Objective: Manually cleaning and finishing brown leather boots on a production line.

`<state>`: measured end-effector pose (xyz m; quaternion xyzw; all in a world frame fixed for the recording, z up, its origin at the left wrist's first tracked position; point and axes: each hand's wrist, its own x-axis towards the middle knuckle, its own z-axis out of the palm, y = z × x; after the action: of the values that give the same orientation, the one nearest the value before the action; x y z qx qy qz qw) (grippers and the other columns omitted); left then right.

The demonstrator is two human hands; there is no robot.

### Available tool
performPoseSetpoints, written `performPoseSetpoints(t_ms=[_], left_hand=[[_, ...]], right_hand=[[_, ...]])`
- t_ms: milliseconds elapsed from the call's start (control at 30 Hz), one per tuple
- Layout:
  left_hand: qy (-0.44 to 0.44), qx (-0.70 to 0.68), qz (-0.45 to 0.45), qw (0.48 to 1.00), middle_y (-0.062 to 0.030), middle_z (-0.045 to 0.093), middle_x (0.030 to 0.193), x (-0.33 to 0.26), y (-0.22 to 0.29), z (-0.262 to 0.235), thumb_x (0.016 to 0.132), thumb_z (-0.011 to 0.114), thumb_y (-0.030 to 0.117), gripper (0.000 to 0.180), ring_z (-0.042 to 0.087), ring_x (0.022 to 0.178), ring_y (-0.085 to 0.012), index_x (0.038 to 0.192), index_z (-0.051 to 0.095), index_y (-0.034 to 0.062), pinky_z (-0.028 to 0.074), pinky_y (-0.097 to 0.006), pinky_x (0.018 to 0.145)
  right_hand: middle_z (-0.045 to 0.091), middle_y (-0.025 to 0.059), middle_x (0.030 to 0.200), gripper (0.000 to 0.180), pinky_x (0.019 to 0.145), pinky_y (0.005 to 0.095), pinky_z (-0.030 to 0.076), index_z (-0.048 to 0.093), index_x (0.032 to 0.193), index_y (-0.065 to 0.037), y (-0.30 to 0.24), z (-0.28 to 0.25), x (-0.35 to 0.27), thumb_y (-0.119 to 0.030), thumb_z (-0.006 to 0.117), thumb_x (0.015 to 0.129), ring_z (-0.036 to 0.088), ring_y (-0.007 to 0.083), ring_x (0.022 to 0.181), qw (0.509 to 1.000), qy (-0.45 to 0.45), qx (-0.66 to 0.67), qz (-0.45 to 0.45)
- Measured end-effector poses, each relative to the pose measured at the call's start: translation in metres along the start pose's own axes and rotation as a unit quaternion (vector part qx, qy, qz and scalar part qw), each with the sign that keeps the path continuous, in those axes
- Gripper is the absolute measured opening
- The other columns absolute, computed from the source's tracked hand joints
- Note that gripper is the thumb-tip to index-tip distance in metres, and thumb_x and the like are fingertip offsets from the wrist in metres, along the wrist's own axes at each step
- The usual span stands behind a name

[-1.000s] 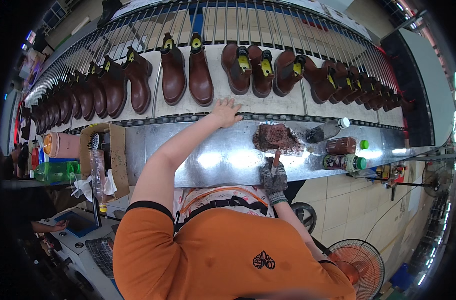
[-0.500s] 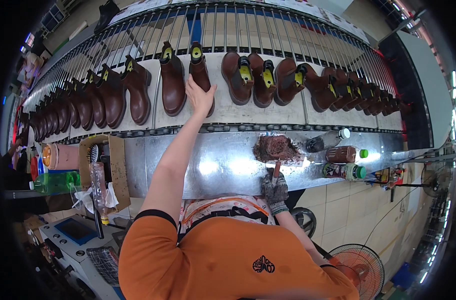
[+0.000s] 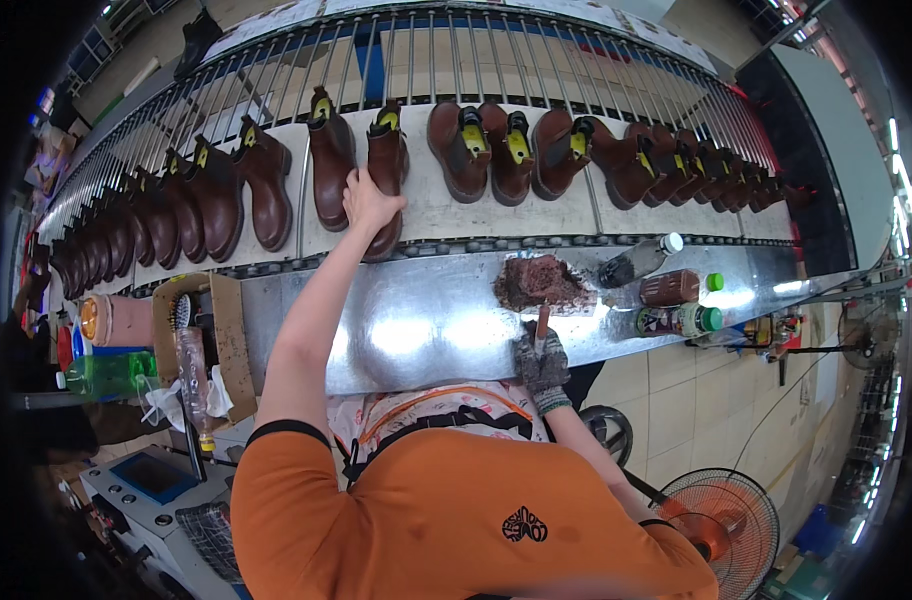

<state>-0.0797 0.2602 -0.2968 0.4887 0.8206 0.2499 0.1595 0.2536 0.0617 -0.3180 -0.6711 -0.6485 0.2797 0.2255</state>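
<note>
Head view: your left hand [image 3: 372,204] clasps a boot [image 3: 386,158], fingers left, thumb right, at the near edge of the conveyor [image 3: 516,220]. Your gloved right hand [image 3: 541,362], fingers closed, holds a stick [image 3: 543,320] by the near edge of the bench [image 3: 416,300].

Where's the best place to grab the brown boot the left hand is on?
I'd probably clasp the boot across its instep, coming from the near side as the left hand does: the toe points that way, and the foot looks narrow enough for thumb and fingers to straddle.
</note>
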Motion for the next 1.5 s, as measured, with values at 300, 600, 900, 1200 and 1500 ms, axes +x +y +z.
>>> performPoseSetpoints(t_ms=[300, 600, 900, 1200, 1500], left_hand=[[-0.014, -0.134, 0.068, 0.989, -0.0242, 0.039, 0.127, -0.178, -0.05, -0.056, 0.052, 0.077, 0.019, 0.092, 0.039, 0.119, -0.0397, 0.13, 0.033, -0.005, 0.033, -0.043, 0.102], [-0.051, -0.352, -0.019, 0.934, -0.0191, 0.046, 0.125, -0.219, -0.089, -0.048, 0.063, 0.059, 0.001, 0.071, 0.05, 0.109, -0.0297, 0.13, 0.037, -0.0014, 0.04, -0.038, 0.095], [-0.112, -0.559, 0.001, 0.822, -0.0106, 0.061, 0.111, -0.106, -0.066, -0.065, 0.099, 0.032, 0.037, 0.048, 0.056, 0.105, -0.0179, 0.117, 0.055, -0.0007, 0.04, -0.03, 0.094], [-0.269, -0.517, 0.049, 0.811, -0.0099, 0.057, 0.066, -0.09, -0.044, -0.077, 0.095, 0.018, 0.057, 0.077, 0.053, 0.085, -0.0181, 0.059, 0.058, 0.001, 0.04, -0.029, 0.082], [-0.257, -0.637, 0.364, 0.629, -0.0064, 0.052, 0.055, -0.139, -0.029, -0.125, 0.091, 0.039, 0.046, 0.059, 0.048, 0.085, -0.0248, 0.05, 0.055, 0.0073, 0.026, -0.039, 0.097]], right_hand=[[0.061, 0.0172, 0.096, 0.038, 0.077, 0.0418, 0.047, 0.058, 0.11, -0.006, 0.012, 0.006, 0.001, -0.028, 0.061, 0.08, 0.059, 0.0346, 0.089, 0.999, 0.03, -0.032, -0.025], [0.064, 0.017, 0.098, 0.034, 0.081, 0.0407, 0.047, 0.057, 0.112, -0.005, -0.008, -0.004, -0.004, -0.024, 0.057, 0.083, 0.061, 0.0326, 0.094, 0.997, 0.001, 0.033, 0.072], [0.056, 0.011, 0.1, 0.06, 0.074, 0.0316, 0.049, 0.028, 0.139, -0.01, -0.028, 0.002, -0.035, -0.01, 0.055, 0.086, 0.057, 0.0179, 0.082, 0.967, 0.044, 0.25, -0.023], [0.054, 0.0051, 0.083, 0.05, 0.045, 0.0193, 0.041, 0.031, 0.137, -0.019, -0.055, -0.013, -0.036, -0.006, 0.048, 0.092, 0.049, 0.0066, 0.055, 0.786, -0.063, 0.589, 0.176], [0.058, 0.0084, 0.083, 0.048, 0.04, 0.0214, 0.041, 0.033, 0.133, -0.01, -0.07, -0.031, -0.024, -0.004, 0.052, 0.089, 0.051, 0.008, 0.05, 0.862, -0.03, 0.484, 0.147]])
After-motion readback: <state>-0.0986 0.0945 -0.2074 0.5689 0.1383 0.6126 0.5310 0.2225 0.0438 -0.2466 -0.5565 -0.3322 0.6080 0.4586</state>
